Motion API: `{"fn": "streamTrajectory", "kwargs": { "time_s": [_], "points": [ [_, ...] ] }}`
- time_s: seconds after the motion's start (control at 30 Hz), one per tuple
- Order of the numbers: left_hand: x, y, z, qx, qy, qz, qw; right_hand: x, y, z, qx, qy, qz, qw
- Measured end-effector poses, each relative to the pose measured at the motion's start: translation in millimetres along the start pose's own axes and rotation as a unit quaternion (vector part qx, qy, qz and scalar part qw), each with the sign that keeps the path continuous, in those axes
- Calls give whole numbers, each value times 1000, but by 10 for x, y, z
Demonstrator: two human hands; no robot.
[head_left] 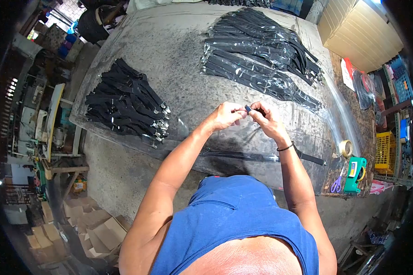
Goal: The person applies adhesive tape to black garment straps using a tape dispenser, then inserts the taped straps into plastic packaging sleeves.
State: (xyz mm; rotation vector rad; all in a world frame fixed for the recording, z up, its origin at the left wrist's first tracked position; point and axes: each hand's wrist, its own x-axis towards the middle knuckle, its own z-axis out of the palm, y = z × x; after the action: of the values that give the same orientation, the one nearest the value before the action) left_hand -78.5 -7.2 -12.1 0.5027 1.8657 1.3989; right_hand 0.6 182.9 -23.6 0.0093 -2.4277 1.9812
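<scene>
Over the middle of the worn table, my left hand (227,114) and my right hand (267,120) meet fingertip to fingertip. Both are closed in a pinch on a small dark piece (248,109), too small to tell its kind. Nearer my body, a single black strap (312,158) lies along the table's front edge, partly in clear plastic and partly behind my right forearm. To the left is a loose pile of black straps (124,98) with metal ends. Beyond my hands lie several bundles of black straps (257,75) wrapped in clear plastic.
On the table's right side are a roll of tape (345,147), a green tape dispenser (354,175), purple-handled scissors (337,182) and clear plastic sleeves (342,110). A cardboard box (362,34) stands at the back right. Flattened cardboard (96,231) lies on the floor at left.
</scene>
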Motion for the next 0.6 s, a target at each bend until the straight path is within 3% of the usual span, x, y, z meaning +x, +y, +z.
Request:
{"fn": "streamTrajectory", "kwargs": {
  "time_s": [0.23,0.33,0.47,0.53,0.6],
  "points": [
    [84,-150,-29,118,47,143,982,-45,-39,38,42,27,-15,999],
    [66,-162,-60,26,47,107,993,-67,-91,-45,25,54,-34,998],
    [-34,-59,-155,28,40,62,997,-118,-73,-162,-22,73,-2,997],
    [-42,-49,-184,44,31,53,997,-122,-144,-183,-179,69,-51,980],
    [-48,-73,-189,34,22,70,997,-141,-266,-153,-175,72,-53,980]
  ]
}}
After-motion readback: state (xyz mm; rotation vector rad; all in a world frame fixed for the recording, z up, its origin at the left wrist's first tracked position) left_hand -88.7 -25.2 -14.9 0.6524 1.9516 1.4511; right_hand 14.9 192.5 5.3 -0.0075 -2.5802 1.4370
